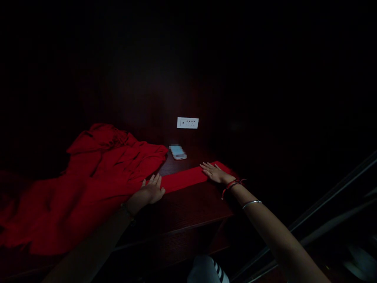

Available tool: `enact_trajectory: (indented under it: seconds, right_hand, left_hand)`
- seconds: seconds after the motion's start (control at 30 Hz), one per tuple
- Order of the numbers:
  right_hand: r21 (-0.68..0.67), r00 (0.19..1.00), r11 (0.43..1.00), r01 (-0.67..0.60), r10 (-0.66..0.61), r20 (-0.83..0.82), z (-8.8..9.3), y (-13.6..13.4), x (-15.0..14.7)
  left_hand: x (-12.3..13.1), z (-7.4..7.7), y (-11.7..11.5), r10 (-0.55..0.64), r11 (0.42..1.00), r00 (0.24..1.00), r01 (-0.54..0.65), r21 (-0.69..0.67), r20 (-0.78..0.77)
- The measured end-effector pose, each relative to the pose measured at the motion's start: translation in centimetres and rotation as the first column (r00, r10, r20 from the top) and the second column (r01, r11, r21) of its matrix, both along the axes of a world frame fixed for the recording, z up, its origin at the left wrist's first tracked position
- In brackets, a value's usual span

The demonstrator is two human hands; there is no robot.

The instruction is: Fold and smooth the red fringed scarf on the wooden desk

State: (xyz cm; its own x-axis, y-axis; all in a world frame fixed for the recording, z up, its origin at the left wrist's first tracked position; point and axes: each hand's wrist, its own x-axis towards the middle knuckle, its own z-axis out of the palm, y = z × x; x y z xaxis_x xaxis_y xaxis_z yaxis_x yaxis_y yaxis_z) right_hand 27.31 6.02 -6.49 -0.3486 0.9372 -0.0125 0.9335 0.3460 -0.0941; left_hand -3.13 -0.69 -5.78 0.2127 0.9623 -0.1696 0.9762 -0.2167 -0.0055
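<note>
A large red cloth (88, 184) lies bunched over the left part of a dark wooden table (188, 208). A narrow folded strip of it runs to the right across the tabletop. My left hand (153, 190) lies flat, fingers stretched out, on the strip where it leaves the bunched cloth. My right hand (216, 173) presses flat on the strip's far right end, fingers spread. A red thread band and a metal bangle sit on my right wrist.
A phone (178, 152) lies on the table behind the strip. A white socket plate (187, 122) is on the dark wall behind. The table's front edge runs below my hands. Dark rails slant at the right. The room is very dim.
</note>
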Motion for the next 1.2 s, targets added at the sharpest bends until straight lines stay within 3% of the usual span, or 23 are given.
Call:
enact_trajectory:
  seconds: [0.17,0.3,0.4,0.47,0.57,0.67,0.8,0.97,1.03,1.2]
  right_hand:
    - [-0.015,0.975,0.976,0.217,-0.216,0.044,-0.8,1.0,4.6]
    - [0.032,0.948,0.95,0.312,-0.313,0.053,0.6,0.8,5.6]
    - [0.104,0.981,0.976,0.191,-0.193,0.013,1.5,-0.2,2.0]
    - [0.104,1.0,0.995,-0.004,0.007,-0.027,1.5,-1.3,-2.0]
    - [0.09,0.969,0.969,-0.232,0.238,-0.066,0.4,-3.2,-8.0]
    - [0.079,0.944,0.946,-0.315,0.32,-0.074,-0.7,-4.4,-11.3]
    - [0.047,0.956,0.957,-0.285,0.287,-0.052,-1.2,-4.0,-10.1]
    - [-0.01,0.988,0.988,-0.152,0.152,0.033,-0.3,-3.6,-6.7]
    - [0.011,0.986,0.986,-0.165,0.165,0.021,0.0,-4.2,-7.4]
    - [0.109,0.943,0.942,-0.316,0.325,-0.072,-0.7,-5.7,-12.4]
  left_hand:
    - [-0.1,0.1,-0.1,-0.026,1.0,1.0,0.026,-0.005,-0.014]
    - [0.1,0.1,0.0,0.001,1.0,1.0,-0.001,-0.008,-0.007]
    - [0.2,0.1,0.1,0.007,1.0,1.0,-0.007,-0.014,-0.005]
    - [0.2,0.1,0.1,0.004,1.0,1.0,-0.004,-0.019,-0.002]
    - [0.1,0.2,0.1,0.004,0.999,1.0,-0.004,-0.034,-0.004]
    - [0.0,0.1,0.2,-0.003,0.998,1.0,0.001,-0.055,-0.025]
    - [-0.2,0.1,0.2,-0.006,0.999,0.999,0.004,-0.042,-0.042]
    - [0.0,0.3,0.2,-0.01,0.998,0.999,0.008,-0.069,-0.037]
    - [0.1,0.4,0.2,0.004,0.998,0.999,-0.006,-0.065,-0.032]
    - [-0.1,0.4,0.4,0.002,0.998,1.0,-0.003,-0.069,-0.023]
